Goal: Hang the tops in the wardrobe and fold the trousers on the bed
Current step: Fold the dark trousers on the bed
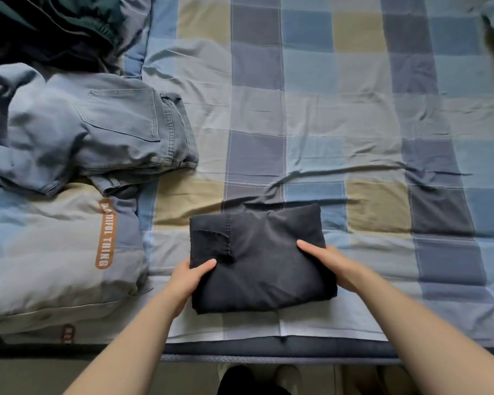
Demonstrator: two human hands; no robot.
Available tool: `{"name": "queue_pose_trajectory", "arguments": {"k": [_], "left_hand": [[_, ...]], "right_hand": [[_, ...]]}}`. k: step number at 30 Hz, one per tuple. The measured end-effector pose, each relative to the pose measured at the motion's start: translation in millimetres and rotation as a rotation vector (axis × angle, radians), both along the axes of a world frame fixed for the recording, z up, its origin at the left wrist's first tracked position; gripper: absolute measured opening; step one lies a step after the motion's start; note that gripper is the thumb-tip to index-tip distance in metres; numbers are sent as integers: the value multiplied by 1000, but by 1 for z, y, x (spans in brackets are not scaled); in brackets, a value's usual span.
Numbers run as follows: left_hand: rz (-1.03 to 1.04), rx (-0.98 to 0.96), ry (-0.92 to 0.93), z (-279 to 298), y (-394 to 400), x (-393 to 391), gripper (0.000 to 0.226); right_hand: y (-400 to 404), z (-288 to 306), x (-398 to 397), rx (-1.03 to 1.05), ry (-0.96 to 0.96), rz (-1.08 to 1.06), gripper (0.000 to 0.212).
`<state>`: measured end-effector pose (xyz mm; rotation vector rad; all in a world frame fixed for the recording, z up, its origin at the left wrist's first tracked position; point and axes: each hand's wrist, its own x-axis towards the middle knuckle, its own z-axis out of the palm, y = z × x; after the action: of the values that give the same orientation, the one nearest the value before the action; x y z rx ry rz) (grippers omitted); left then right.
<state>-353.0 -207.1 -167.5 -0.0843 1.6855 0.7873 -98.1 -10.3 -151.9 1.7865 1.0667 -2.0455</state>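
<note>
The dark trousers (258,258) are folded into a thick square & are lying on the bed (354,124), near its front edge, about in the middle. A seam & a pocket edge are seen on the top side.

The bundle is held from both sides. The left hand (190,277) is curled round the left edge: the thumb is laid on top & the other fingers are hidden under the cloth. The right hand (330,265) is set on the right edge, w/ the thumb on top pointing inward; its other fingers are tucked under the side & can't be seen.

A pale blue pair of jeans (97,132) is lying unfolded in a heap to the left, well apart from the dark bundle, partly on a folded quilt (54,252) w/ an orange label w/ words on it. More dark clothes (49,27) are piled at the far left corner. The bed is covered w/ a checked sheet in blue, grey & tan.
</note>
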Motion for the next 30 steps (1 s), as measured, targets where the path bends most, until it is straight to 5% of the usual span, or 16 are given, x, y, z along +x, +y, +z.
{"name": "queue_pose_trajectory", "arguments": {"k": [10, 17, 30], "left_hand": [[342, 15, -164, -11, 1, 11, 32], [437, 56, -220, 41, 0, 19, 43], [295, 246, -88, 299, 6, 114, 42]], "right_hand": [[-10, -19, -12, -210, 104, -217, 64], [-18, 28, -6, -240, 188, -366, 67], [-54, 306, 103, 35, 352, -488, 52]]}}
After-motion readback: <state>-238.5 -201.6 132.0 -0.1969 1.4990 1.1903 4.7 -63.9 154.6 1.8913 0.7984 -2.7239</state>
